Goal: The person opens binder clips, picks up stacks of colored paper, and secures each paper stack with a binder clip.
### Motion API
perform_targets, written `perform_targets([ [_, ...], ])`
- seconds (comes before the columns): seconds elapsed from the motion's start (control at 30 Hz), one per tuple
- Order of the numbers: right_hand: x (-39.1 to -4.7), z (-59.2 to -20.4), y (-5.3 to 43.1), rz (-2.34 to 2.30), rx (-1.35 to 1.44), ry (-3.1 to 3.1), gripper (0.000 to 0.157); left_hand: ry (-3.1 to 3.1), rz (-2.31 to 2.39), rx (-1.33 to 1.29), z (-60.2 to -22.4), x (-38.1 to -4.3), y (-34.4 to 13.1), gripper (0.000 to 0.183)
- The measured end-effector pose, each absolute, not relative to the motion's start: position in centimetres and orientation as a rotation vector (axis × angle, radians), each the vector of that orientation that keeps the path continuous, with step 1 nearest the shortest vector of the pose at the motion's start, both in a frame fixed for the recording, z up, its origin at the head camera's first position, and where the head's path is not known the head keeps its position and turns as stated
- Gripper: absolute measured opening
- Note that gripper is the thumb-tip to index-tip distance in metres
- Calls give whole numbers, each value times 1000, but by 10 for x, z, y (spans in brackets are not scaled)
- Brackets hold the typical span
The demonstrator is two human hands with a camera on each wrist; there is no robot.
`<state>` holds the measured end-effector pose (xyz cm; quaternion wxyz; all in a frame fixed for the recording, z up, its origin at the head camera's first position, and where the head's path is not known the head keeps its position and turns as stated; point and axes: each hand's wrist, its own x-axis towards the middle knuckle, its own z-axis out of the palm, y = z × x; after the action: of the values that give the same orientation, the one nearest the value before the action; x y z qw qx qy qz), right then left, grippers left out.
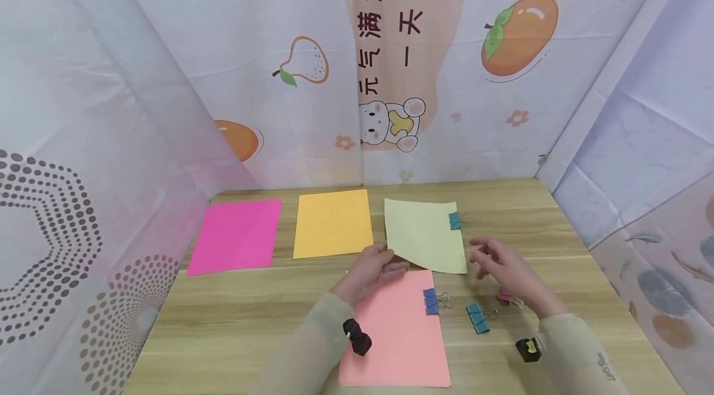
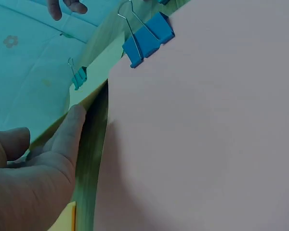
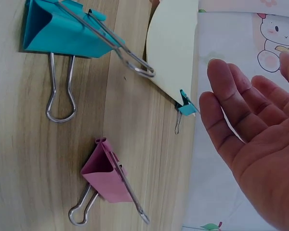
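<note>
One pale yellow paper (image 1: 425, 234) lies against the left hand (image 1: 370, 271).

Four lots of paper: one magenta paper (image 1: 236, 236), one orange-yellow paper (image 1: 333, 224), one pale yellow paper (image 1: 425, 235), one salmon-pink paper (image 1: 398, 345). Four binder clips: two teal clips (image 1: 478, 318) (image 1: 455, 221), one blue clip (image 1: 431, 301), one pink clip (image 3: 114, 189).

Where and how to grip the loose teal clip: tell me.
Probably best to pinch the loose teal clip by both wire handles, the right hand coming from the right: they jut out that way, splayed apart.
</note>
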<state>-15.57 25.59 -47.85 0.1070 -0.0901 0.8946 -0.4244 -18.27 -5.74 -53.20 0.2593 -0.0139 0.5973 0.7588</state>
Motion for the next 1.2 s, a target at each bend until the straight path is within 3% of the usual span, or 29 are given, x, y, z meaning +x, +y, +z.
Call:
perform_targets([
  [0.3,-152,-479,256,-1295,-232,2590,47,2102,1782,-12,-530,-184,-63,30],
  [0.43,-150,-480,257,-1309,-235,2580,46,2230,1678,42,-529,-184,-71,32],
  [0.53,-149,-481,259,-1304,-243,2581,45,2280,1624,76,-529,-183,-78,45],
  [0.83,-147,-484,261,-1291,-184,2566,45,2488,1526,163,-526,-183,-101,33],
  [1.2,-145,-485,261,-1291,-194,2578,44,2564,1445,94,-524,-183,-126,38],
])
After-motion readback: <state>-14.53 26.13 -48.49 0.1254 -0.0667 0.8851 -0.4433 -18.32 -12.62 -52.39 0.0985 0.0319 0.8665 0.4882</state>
